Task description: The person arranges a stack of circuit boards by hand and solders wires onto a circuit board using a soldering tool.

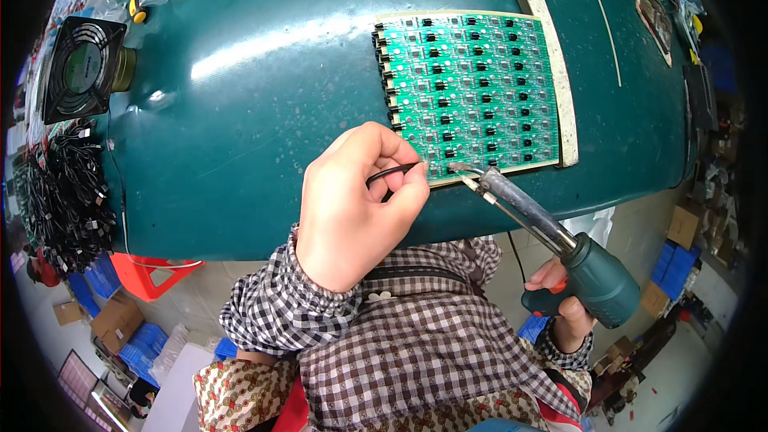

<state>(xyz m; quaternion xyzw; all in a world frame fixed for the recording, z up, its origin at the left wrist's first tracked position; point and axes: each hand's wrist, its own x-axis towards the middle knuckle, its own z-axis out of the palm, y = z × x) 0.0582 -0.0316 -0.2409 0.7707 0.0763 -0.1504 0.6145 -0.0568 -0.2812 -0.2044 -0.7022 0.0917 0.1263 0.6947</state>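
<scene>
While I look down through the head camera, my left hand (356, 208) hovers over the near edge of the teal workbench (240, 112), fingers curled in tight, with thumb and forefinger pinching a thin black wire (392, 172). The wire's free end points right, toward the bottom edge of a green circuit board panel (468, 92), and ends just short of it. The remaining fingers are folded into the palm.

My right hand (560, 296) sits lower right, off the bench edge, wrapped around the dark green pistol-style grip of a soldering iron (552, 232). The fingers are clenched round the handle; an orange trigger shows beneath them. The iron's barrel angles up and left, and its tip touches the panel's near edge, just beside the wire's end.

The panel lies flat on a pale backing board (560, 72), rows of small black components across it. At far left stands a black square fan (80, 68), and below it a heap of black cables (60, 192). A yellow-handled tool (136, 2) lies near the bench's top left corner.
</scene>
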